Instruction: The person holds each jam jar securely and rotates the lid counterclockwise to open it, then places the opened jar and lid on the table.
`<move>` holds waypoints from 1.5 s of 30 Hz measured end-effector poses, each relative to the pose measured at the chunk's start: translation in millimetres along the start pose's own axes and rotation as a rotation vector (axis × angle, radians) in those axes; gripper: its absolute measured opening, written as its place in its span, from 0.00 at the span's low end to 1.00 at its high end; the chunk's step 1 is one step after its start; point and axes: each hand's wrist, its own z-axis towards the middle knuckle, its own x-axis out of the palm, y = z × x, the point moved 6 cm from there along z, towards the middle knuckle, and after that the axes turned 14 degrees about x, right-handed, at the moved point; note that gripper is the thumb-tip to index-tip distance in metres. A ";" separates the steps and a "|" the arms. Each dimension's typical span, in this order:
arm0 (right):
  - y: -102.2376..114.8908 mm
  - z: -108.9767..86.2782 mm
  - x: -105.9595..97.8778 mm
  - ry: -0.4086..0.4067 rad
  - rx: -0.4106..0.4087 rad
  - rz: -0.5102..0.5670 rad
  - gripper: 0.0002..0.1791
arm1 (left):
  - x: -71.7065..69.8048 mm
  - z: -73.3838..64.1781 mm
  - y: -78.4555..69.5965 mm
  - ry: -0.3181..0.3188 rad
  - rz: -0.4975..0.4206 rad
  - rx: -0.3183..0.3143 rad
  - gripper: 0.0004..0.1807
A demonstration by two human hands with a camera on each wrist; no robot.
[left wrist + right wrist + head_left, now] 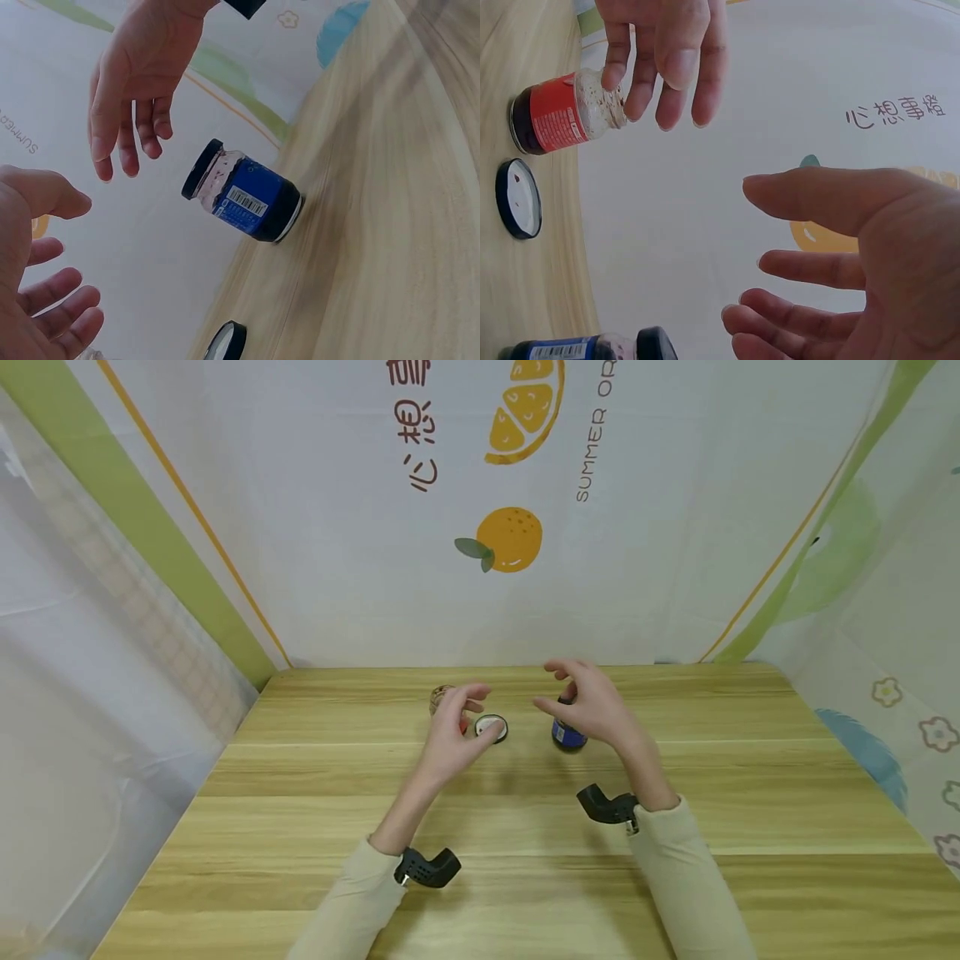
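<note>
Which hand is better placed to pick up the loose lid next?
Probably the left hand: it is empty and, in the head view, partly overlaps the loose lid. The right hand, also empty, is closer to the blue-labelled jar.

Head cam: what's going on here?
A person holds both hands over a wooden table, neither gripping anything. The left hand is near an open red-labelled glass jar; the right hand is near a blue-labelled glass jar, which has its dark lid on. Both jars stand upright. A loose black-rimmed lid lies between them, white inside facing up.
</note>
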 end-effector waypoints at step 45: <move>-64.7 15.1 -6.9 0.155 0.014 -0.094 0.34 | 70.9 3.5 19.8 0.148 -0.108 -0.151 0.31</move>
